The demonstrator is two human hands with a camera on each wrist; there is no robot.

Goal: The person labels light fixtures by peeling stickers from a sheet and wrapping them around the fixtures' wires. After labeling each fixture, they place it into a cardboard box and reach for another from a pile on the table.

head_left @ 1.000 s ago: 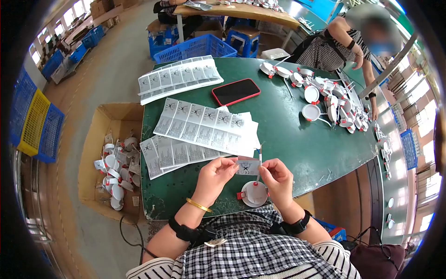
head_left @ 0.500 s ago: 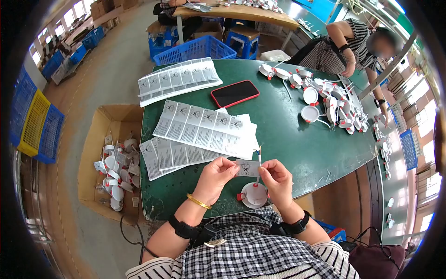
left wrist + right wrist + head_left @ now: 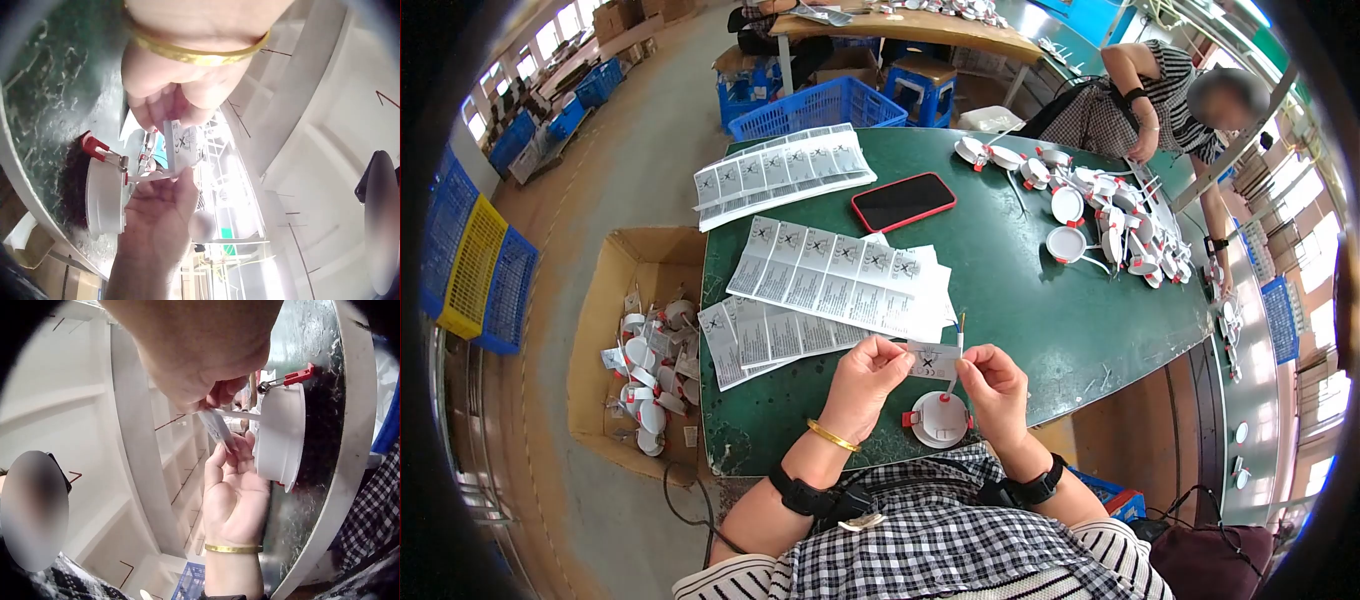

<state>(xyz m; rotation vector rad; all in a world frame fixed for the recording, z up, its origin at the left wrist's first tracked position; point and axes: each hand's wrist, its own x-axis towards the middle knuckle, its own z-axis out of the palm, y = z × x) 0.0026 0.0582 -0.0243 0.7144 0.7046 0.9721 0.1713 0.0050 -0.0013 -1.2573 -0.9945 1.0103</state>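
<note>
A small printed label (image 3: pixel 932 361) is stretched between the two hands above the table's front part. My left hand (image 3: pixel 866 385) pinches its left end between thumb and fingers. My right hand (image 3: pixel 997 392) pinches the other end together with the white cable of a round white lamp (image 3: pixel 940 420). This lamp, with red clips, sits just below the hands near the table edge; bare coloured wire ends stick up past the right fingers. In the left wrist view the label (image 3: pixel 182 145) meets the cable at the right fingertips. The right wrist view shows the lamp (image 3: pixel 280 434) from its side.
Label sheets (image 3: pixel 830 275) lie at the left, with a further stack (image 3: pixel 785 172) behind. A red-edged phone (image 3: pixel 903 203) rests mid-table. Many lamps (image 3: pixel 1067 206) are piled at the back right, others in a cardboard box (image 3: pixel 600 340) at left. Another person (image 3: pixel 1140 100) sits at the far right.
The lamp below the hands has shifted slightly left and turned a little. Both hands keep nearly the same place and grip. The other person's arms and head have moved.
</note>
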